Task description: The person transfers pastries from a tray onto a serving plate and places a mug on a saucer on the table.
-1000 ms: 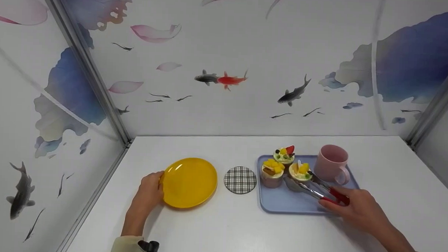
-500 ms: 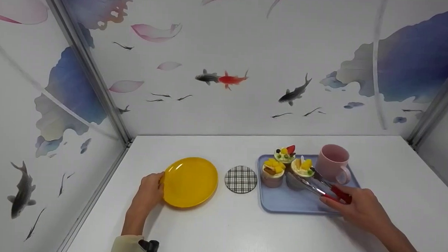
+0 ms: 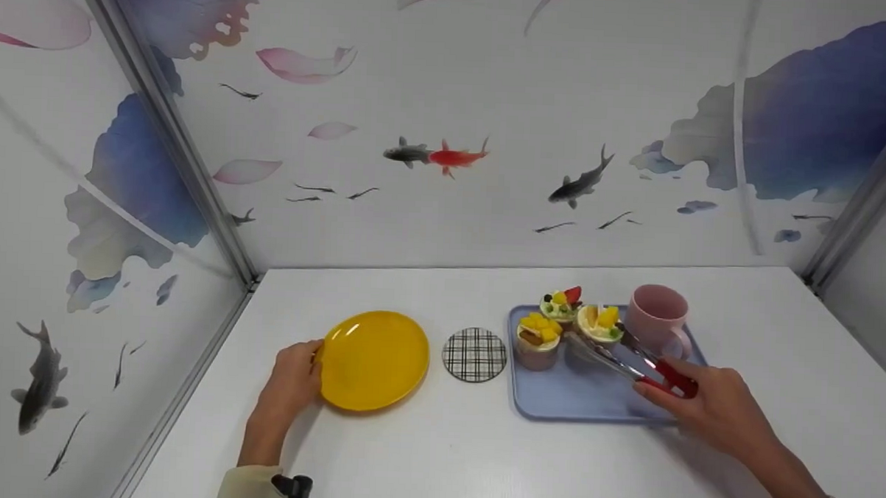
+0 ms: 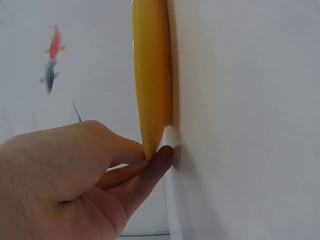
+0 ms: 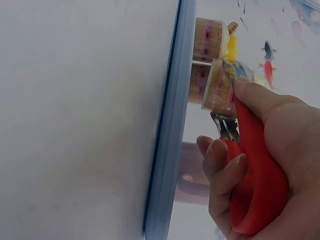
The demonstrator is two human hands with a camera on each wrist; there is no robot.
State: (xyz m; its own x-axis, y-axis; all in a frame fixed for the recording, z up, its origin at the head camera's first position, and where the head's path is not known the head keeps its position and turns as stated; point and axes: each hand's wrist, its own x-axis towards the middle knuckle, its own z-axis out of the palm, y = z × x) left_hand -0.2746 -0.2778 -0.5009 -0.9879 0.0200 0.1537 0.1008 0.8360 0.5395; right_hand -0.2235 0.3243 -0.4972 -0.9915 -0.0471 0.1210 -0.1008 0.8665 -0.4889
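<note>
My left hand pinches the left rim of a yellow plate. In the left wrist view, thumb and fingers meet at the plate's edge, close to the table. With my right hand I grip red-handled metal tongs. Their tips are around a fruit-topped cupcake in a clear cup. In the right wrist view, that cupcake is tilted slightly and raised off the tray. Two more cupcakes, one with yellow fruit and one with a strawberry, stand to its left.
A blue tray carries the cupcakes and a pink mug at its back right. Between plate and tray lies a round checked coaster. The white table ends at a printed wall behind.
The tongs have come up a little with the cupcake between their tips, lifting it off the tray. My left hand and the plate have stayed put.
</note>
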